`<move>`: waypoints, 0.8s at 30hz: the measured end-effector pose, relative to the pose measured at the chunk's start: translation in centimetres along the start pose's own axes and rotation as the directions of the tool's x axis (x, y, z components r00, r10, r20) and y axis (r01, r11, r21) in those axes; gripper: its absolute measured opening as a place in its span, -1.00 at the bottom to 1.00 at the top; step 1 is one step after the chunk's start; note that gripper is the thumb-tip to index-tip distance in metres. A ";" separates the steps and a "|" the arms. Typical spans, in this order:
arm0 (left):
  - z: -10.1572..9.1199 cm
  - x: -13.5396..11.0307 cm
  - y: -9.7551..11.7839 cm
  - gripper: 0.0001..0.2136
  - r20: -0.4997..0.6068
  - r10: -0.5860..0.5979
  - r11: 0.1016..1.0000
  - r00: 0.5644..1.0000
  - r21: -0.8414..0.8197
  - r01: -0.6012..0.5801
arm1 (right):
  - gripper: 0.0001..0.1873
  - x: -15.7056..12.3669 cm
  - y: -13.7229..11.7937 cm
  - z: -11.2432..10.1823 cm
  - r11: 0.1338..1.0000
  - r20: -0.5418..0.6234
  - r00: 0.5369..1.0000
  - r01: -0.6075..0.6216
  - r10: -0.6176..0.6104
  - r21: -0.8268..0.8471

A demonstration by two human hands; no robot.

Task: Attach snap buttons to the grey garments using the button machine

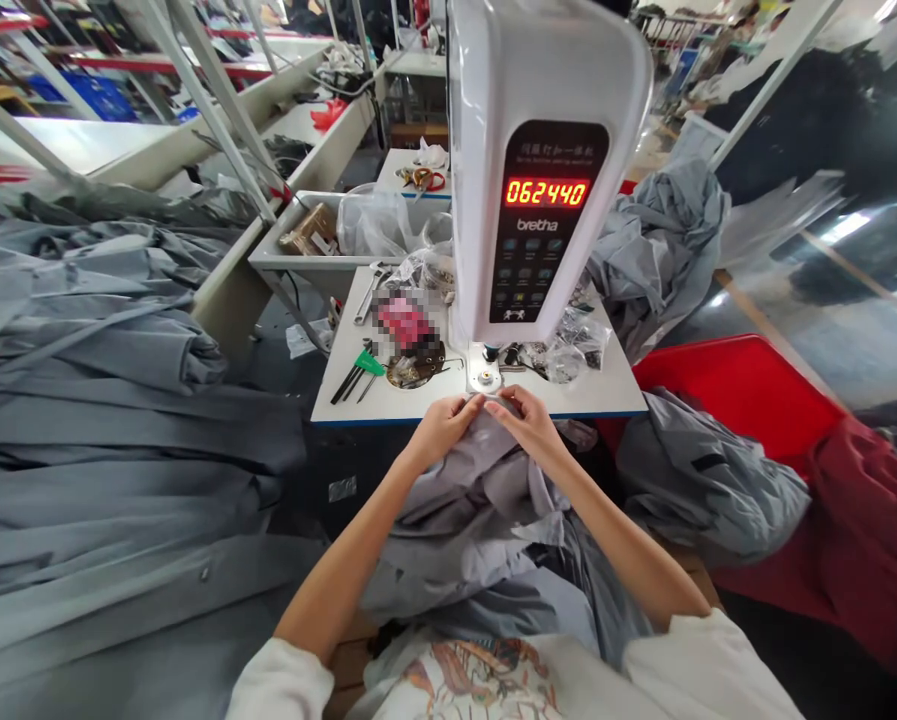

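Observation:
A grey garment [485, 480] hangs from the front edge of the machine table down over my lap. My left hand [446, 425] pinches its upper edge between thumb and fingers. Close beside it, my right hand [523, 415] grips the same edge, thumb toward the left hand. Just beyond the fingertips is the small round metal seat [485, 374] of a button machine [549, 170], whose lit panel reads 062440. The exact bit of cloth between the fingers is too small to make out.
Hex keys [354, 375] with a green holder, a wrench [371, 292] and plastic bags [568, 345] lie on the white table [410, 400]. Grey garments [103, 480] are heaped at left. A red bin [740, 390] stands at right, scissors [425, 180] behind.

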State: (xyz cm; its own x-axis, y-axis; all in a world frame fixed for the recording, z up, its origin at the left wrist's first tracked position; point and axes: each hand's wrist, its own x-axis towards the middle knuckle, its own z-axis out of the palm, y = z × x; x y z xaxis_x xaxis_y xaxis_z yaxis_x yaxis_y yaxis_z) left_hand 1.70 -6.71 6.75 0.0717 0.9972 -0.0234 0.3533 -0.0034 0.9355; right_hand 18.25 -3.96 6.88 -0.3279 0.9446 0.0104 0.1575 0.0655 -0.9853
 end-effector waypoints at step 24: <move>1.8 6.0 -3.5 -0.61 -0.294 0.095 0.827 0.951 0.555 0.089 | -0.73 6.2 5.3 0.8 0.936 -0.299 0.944 0.027 -0.139 -0.352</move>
State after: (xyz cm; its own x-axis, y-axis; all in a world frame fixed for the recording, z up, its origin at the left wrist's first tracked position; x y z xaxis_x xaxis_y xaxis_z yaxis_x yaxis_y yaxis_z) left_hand 2.61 -0.84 2.69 -0.1728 0.9702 0.1702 0.8163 0.0443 0.5759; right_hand 16.35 1.99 1.59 -0.0534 0.9788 0.1976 0.4663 0.1994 -0.8618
